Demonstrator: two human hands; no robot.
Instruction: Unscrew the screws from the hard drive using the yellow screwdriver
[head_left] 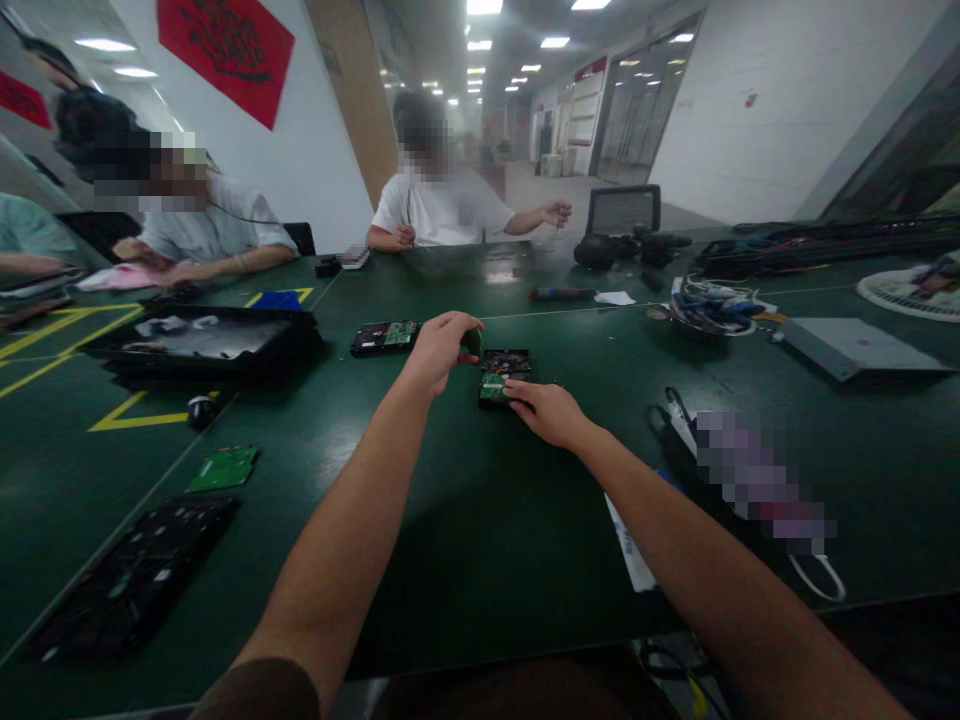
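One left hand (442,350) pinches a small green board (475,344) between thumb and fingers; the right hand (551,410) touches a black drive (507,362), finger grip unclear.

Black drive (507,362) partly covered by right hand (551,412), white sheet (630,550) partly behind forearm (697,560), red poster (262,85) cropped at top

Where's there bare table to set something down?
Between the left forearm and right forearm, on the near side of the drive; also between left forearm and green board. Crowded: far right, with wires and grey box.
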